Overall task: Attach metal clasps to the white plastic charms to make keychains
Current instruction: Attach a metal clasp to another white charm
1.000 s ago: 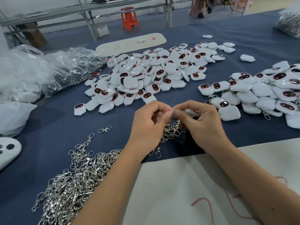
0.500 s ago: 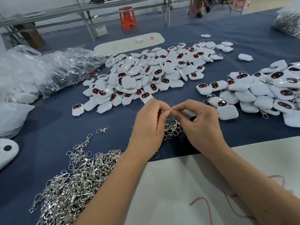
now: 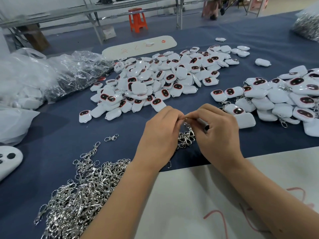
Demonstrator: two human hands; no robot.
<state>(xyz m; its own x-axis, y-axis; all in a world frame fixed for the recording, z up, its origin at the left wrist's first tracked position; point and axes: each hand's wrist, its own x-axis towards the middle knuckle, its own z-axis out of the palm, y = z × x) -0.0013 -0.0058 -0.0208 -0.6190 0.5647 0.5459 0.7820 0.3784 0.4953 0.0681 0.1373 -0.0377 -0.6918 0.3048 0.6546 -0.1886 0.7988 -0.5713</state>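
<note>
Fingertips of both hands meet above the blue tabletop [image 3: 51, 152], where my left hand [image 3: 160, 135] and my right hand [image 3: 219, 133] pinch the top of one metal clasp [image 3: 186, 119] between them, so each grip is closed on that small piece. My right hand also holds something white with a dark spot [image 3: 204, 125] tucked under its fingers, most likely a charm, though my knuckles hide nearly all of it. A small cluster of clasps [image 3: 186, 138] lies on the cloth just beneath my fingers, partly covered by both hands. Near my left forearm spreads the big heap of loose clasps [image 3: 77, 195], with a single clasp [image 3: 111, 138] lying apart from it. Beyond my hands sits the wide pile of white charms [image 3: 164, 80] with dark oval faces, and to the right a second pile of charms [image 3: 284, 99] with clasps showing among them. Crumpled clear plastic bags [image 3: 51, 78] lie at the far left, a long white board [image 3: 139, 46] lies behind the charms, and a white sheet with red marks [image 3: 215, 204] covers the near edge under my right forearm. An orange stool [image 3: 138, 18] stands on the floor past the tabletop.
</note>
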